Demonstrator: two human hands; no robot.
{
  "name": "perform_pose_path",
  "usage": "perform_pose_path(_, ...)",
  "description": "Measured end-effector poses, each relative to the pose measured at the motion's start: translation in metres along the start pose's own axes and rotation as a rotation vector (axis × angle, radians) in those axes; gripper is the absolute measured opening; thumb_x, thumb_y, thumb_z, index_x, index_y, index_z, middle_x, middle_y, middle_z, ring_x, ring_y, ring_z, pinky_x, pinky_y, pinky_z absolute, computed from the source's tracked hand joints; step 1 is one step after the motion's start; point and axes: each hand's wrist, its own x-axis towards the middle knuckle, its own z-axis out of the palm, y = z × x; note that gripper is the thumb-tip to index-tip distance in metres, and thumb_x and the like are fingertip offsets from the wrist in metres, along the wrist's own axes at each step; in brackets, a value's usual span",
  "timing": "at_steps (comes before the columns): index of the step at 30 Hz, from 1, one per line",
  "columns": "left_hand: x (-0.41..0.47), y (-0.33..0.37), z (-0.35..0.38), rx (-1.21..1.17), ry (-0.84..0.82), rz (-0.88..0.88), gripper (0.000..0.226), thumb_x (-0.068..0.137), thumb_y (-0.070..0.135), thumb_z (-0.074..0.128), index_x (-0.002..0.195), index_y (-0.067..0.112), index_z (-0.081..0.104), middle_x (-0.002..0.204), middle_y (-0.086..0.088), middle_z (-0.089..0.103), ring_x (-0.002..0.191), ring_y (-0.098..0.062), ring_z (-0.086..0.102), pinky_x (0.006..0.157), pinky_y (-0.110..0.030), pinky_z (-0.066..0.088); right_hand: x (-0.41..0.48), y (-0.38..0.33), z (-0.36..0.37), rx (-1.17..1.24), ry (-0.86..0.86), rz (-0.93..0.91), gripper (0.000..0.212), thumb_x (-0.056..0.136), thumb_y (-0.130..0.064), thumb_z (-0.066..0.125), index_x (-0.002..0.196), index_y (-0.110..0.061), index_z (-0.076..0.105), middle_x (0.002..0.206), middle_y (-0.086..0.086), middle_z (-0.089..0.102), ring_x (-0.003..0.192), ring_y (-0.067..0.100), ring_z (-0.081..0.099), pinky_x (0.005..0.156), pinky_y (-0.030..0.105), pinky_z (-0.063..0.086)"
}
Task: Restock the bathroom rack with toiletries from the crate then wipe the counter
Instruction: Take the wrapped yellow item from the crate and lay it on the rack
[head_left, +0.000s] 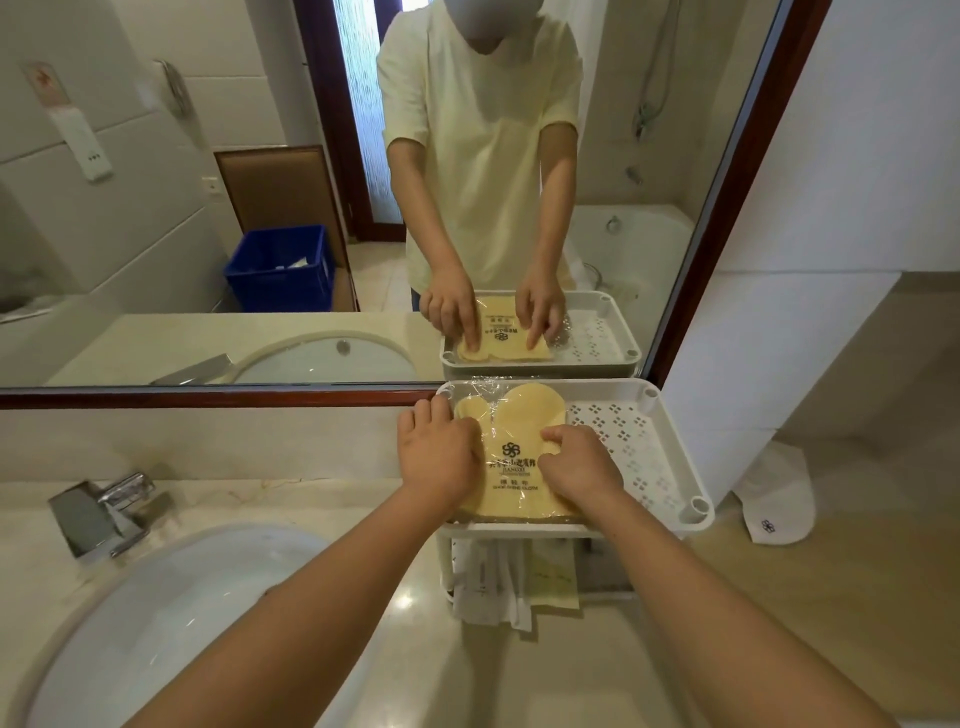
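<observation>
A white two-tier plastic rack (654, 441) stands on the counter against the mirror. In the left half of its top tray lies a yellow mitt-shaped cloth (519, 415) in clear wrap, printed with a dark logo. My left hand (439, 457) presses on the packet's left edge with its fingers laid flat. My right hand (579, 467) rests on the packet's right side, its fingers bent down onto the wrap. The lower tier holds white and pale yellow packets (498, 577) that hang over its front. The blue crate (280, 270) shows only in the mirror, behind me on the floor.
A round white basin (171, 613) and a chrome tap (98, 514) lie left of the rack on the beige counter (405, 623). The mirror's dark wooden frame (208, 397) runs just behind. A white folded bag (774, 499) sits on the floor at the right.
</observation>
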Motion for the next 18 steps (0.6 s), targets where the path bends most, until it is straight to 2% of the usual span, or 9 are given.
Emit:
perform_pose_path(3, 0.004, 0.002, 0.000, -0.027, 0.029, 0.034, 0.024, 0.085, 0.034, 0.053, 0.106, 0.027, 0.063, 0.132, -0.004, 0.041, 0.121, -0.026, 0.035, 0.103, -0.036, 0.026, -0.002, -0.001, -0.003, -0.096, 0.020, 0.015, 0.053, 0.078, -0.030, 0.065, 0.131, -0.030, 0.056, 0.134, 0.000, 0.040, 0.111, 0.021, 0.052, 0.083, 0.032, 0.046)
perform_pose_path(6, 0.011, 0.002, 0.002, -0.091, -0.100, 0.202, 0.060, 0.082, 0.036, 0.067, 0.136, 0.027, 0.044, 0.158, -0.006, 0.015, 0.146, -0.028, 0.008, 0.117, -0.039, 0.013, -0.004, -0.002, -0.005, -0.290, 0.092, -0.126, 0.062, 0.074, -0.028, 0.068, 0.134, -0.034, 0.050, 0.151, -0.004, 0.020, 0.132, 0.024, 0.032, 0.102, 0.041, 0.041)
perform_pose_path(8, 0.015, 0.003, 0.002, -0.076, -0.207, 0.284, 0.076, 0.082, 0.031, 0.069, 0.147, 0.026, 0.029, 0.161, -0.006, 0.004, 0.149, -0.027, -0.001, 0.119, -0.039, 0.009, -0.004, -0.005, -0.006, -0.321, 0.031, -0.211, 0.079, 0.076, -0.018, 0.065, 0.145, -0.038, 0.033, 0.160, -0.012, 0.004, 0.144, 0.021, 0.015, 0.113, 0.042, 0.028)
perform_pose_path(11, 0.017, 0.005, 0.005, -0.064, -0.300, 0.312, 0.078, 0.087, 0.028, 0.062, 0.151, 0.026, 0.019, 0.162, -0.008, -0.001, 0.149, -0.026, -0.002, 0.120, -0.039, 0.007, 0.001, -0.009, -0.005, -0.391, -0.080, -0.277, 0.093, 0.079, -0.005, 0.057, 0.153, -0.037, 0.011, 0.162, -0.012, -0.008, 0.149, 0.013, -0.004, 0.118, 0.041, 0.012)
perform_pose_path(14, 0.017, 0.008, 0.006, -0.016, -0.367, 0.304, 0.074, 0.093, 0.023, 0.052, 0.154, 0.023, 0.011, 0.162, -0.011, -0.006, 0.149, -0.029, -0.005, 0.121, -0.041, 0.006, 0.009, -0.012, -0.003, -0.467, -0.175, -0.292, 0.090, 0.082, -0.004, 0.053, 0.154, -0.034, 0.007, 0.163, -0.005, -0.009, 0.149, 0.016, -0.010, 0.121, 0.043, 0.002)
perform_pose_path(18, 0.019, 0.012, 0.007, 0.031, -0.439, 0.294, 0.072, 0.097, 0.025, 0.041, 0.155, 0.020, -0.001, 0.162, -0.012, -0.009, 0.149, -0.029, -0.007, 0.122, -0.043, 0.005, 0.016, -0.009, -0.001, -0.492, -0.238, -0.270, 0.083, 0.084, -0.011, 0.052, 0.153, -0.035, 0.011, 0.163, -0.003, -0.005, 0.149, 0.017, -0.010, 0.120, 0.047, -0.002)
